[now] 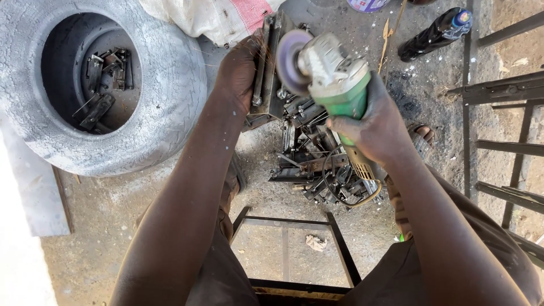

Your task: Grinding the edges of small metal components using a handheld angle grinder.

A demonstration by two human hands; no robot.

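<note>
While disc blurs at grinder head, right hand wraps fist-tight round green plastic body, grey metal head pointing far-left. Left hand clamps flat steel bracket upright, fingers curled over its far edge, forearm stretched straight out. Disc just beside bracket; contact unclear. Below, heap of dark angular metal parts on gritty concrete floor. Worn grey rubber tyre lies left, more parts inside. Black bottle far right.
</note>
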